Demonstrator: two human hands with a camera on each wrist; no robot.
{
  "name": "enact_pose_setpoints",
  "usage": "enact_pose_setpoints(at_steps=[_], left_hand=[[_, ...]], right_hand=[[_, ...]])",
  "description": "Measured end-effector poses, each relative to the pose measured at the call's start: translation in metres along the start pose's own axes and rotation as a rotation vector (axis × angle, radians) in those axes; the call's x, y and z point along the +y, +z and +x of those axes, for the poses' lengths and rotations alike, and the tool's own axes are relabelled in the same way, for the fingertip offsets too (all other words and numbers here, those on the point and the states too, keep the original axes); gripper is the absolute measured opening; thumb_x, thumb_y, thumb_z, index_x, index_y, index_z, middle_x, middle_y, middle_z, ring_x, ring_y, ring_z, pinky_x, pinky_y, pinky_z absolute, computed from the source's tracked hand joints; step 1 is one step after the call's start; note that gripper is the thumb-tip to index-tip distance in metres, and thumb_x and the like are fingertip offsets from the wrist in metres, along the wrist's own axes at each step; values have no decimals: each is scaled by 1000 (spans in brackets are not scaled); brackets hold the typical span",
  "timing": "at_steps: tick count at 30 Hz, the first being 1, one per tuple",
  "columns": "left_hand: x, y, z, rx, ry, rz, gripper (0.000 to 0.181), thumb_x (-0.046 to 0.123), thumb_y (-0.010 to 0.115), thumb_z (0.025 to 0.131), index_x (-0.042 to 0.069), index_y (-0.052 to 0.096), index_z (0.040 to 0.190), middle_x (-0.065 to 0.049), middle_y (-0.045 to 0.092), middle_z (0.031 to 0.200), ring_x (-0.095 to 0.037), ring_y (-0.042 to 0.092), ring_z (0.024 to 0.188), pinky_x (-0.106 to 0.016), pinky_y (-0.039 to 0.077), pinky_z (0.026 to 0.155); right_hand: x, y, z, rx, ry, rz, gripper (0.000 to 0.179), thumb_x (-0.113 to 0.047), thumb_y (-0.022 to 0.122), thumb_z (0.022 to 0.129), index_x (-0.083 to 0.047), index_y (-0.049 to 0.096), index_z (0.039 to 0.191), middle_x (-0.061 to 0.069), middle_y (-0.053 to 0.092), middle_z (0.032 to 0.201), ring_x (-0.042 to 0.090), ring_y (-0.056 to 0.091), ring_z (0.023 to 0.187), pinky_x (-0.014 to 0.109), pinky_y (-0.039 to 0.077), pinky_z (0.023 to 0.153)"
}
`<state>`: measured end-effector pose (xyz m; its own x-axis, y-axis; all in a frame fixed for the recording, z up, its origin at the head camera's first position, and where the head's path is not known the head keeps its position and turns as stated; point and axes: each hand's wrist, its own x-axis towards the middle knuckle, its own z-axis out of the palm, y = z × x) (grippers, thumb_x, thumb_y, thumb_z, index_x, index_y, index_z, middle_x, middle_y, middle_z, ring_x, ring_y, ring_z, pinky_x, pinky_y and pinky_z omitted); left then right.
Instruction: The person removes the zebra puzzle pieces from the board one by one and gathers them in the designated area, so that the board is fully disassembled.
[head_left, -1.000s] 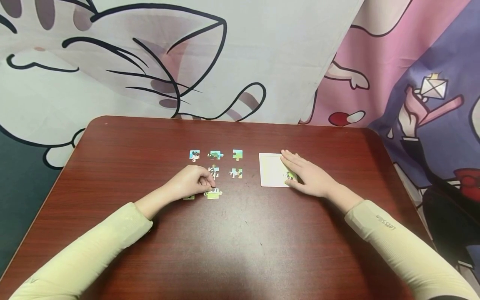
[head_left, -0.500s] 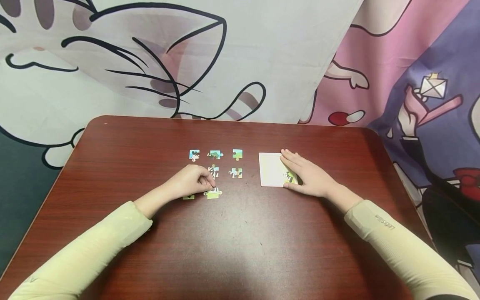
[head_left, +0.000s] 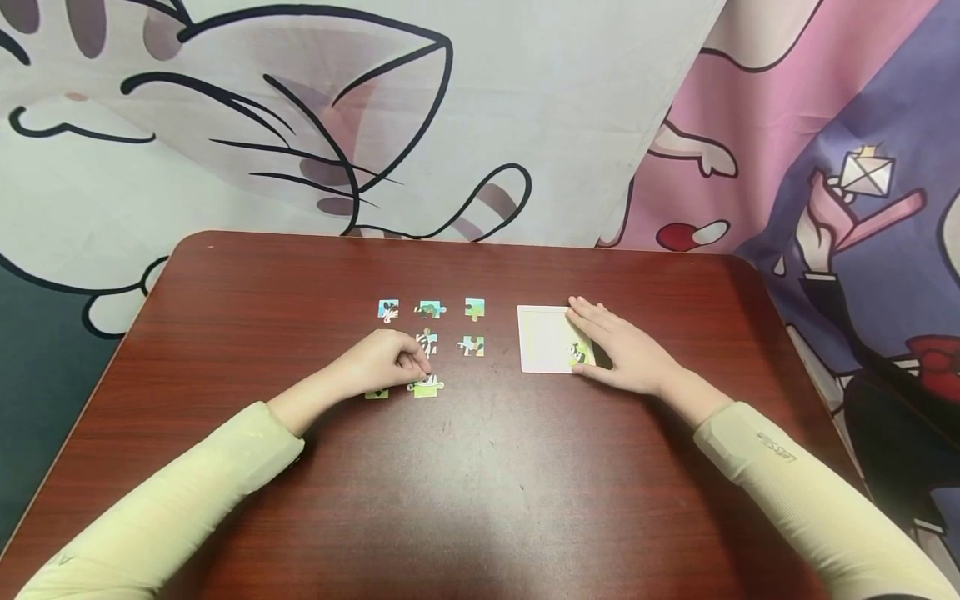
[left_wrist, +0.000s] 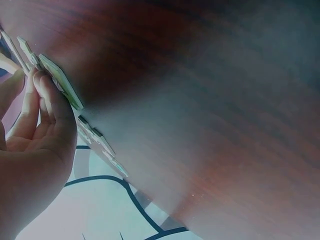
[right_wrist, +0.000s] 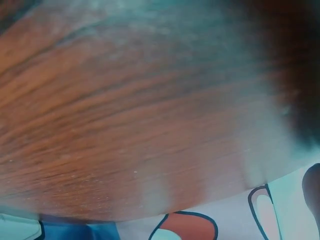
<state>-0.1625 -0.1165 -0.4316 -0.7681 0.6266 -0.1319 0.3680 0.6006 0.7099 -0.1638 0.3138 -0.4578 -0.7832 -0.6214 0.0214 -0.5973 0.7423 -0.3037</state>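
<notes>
My left hand (head_left: pixel 378 364) is over the lower left of a spread of small jigsaw pieces, its thumb and fingertips pinching at the upper edge of a green-and-white puzzle piece (head_left: pixel 426 388). In the left wrist view, the thumb and finger (left_wrist: pixel 42 82) come together low at the pieces' edges. Partly covered under that hand lies another green puzzle piece (head_left: pixel 377 395). My right hand (head_left: pixel 626 354) lies with fingers extended along the right edge of a pale square card (head_left: pixel 543 340), which has a small panda picture in its lower right corner.
Beyond the left hand are a blue-edged piece (head_left: pixel 388 309), a piece with a green shape (head_left: pixel 431 310) and a green corner piece (head_left: pixel 475 307). Two pieces sit in the row below, one zebra-striped (head_left: pixel 427 342). A cartoon curtain (head_left: pixel 570 108) hangs behind the brown table (head_left: pixel 480 500).
My right hand has shifted slightly to the right, uncovering more of the card and its panda picture. The left hand has hardly moved.
</notes>
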Motion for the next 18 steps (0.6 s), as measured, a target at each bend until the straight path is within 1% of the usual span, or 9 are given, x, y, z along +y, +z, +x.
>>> enact_pose_setpoints(at_steps=[3,5,10,14,18], left_hand=[[1,-1,0,-10,-5,-8,5,4,75,91,5,80,91,-3,78,83,-4,61,72,-20,53,70],[1,-2,1,-19,-3,-11,6,4,75,91,4,80,92,-3,77,83,-4,59,71,-19,51,69],[0,-3,4,-46,12,-8,9,3,71,91,3,80,92,-2,76,81,-6,52,68,-18,44,66],[3,-5,8,-60,19,-6,10,3,70,93,3,80,93,-3,77,84,-6,53,69,-19,45,68],[11,-7,14,-55,18,6,9,6,72,94,4,80,96,-3,78,87,-7,58,72,-23,50,72]], right_hand=[[2,0,-1,-13,19,5,93,-41,79,93,-5,33,166,17,29,174,35,27,163,45,18,135],[3,0,-2,-19,23,4,93,-41,78,93,-4,33,165,18,29,174,36,27,163,45,18,135],[5,0,-4,-36,27,4,94,-40,79,93,-2,32,165,19,28,174,37,28,162,49,20,134],[5,-1,-3,-50,29,-2,95,-41,79,93,-3,31,166,18,27,175,36,27,163,51,21,134],[5,-2,-2,-67,31,-9,96,-42,79,93,-3,30,166,18,26,175,36,27,163,53,23,133]])
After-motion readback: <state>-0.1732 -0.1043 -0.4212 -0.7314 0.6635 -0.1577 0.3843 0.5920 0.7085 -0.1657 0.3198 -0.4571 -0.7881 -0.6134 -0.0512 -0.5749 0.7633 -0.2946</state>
